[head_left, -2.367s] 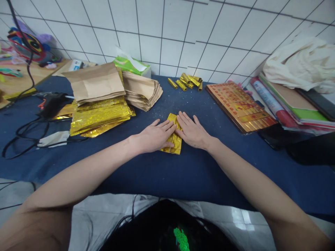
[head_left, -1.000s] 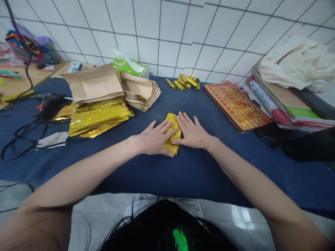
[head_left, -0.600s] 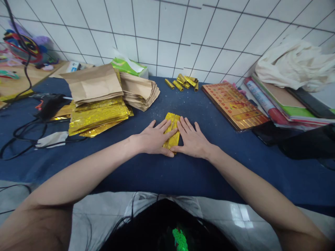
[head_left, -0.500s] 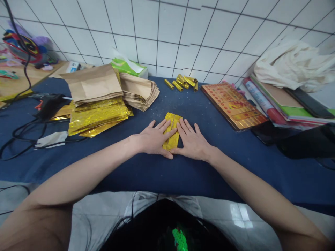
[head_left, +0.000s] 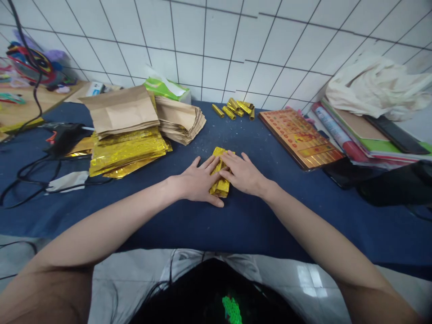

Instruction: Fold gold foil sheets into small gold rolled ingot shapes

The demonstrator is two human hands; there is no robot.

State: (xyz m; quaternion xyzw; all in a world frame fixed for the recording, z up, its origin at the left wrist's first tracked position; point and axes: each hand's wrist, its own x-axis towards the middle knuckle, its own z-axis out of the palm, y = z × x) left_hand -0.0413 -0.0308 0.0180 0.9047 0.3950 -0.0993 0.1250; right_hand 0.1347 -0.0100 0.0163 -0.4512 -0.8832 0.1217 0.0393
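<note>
A folded gold foil paper [head_left: 221, 185] lies on the blue table cover [head_left: 236, 220] straight in front of me. My left hand [head_left: 197, 182] rests flat against its left side, fingers stretched out over the foil and thumb along its near end. My right hand [head_left: 245, 173] is on its right side, fingers curled over the foil's raised right edge and pinching it. The middle of the paper is hidden under both sets of fingers.
A stack of gold foil sheets [head_left: 128, 150] under brown paper bags [head_left: 121, 110] lies at left, with more bags [head_left: 180, 119] beside it. Small gold rolls [head_left: 236, 108] sit by the wall. A red-gold board [head_left: 300, 137], books [head_left: 364, 135], a glue gun [head_left: 64, 135] and cables flank the sides.
The foil paper has been folded narrower. My right hand went from lying flat to curling its fingers over the paper's right edge, lifting it toward the left hand.
</note>
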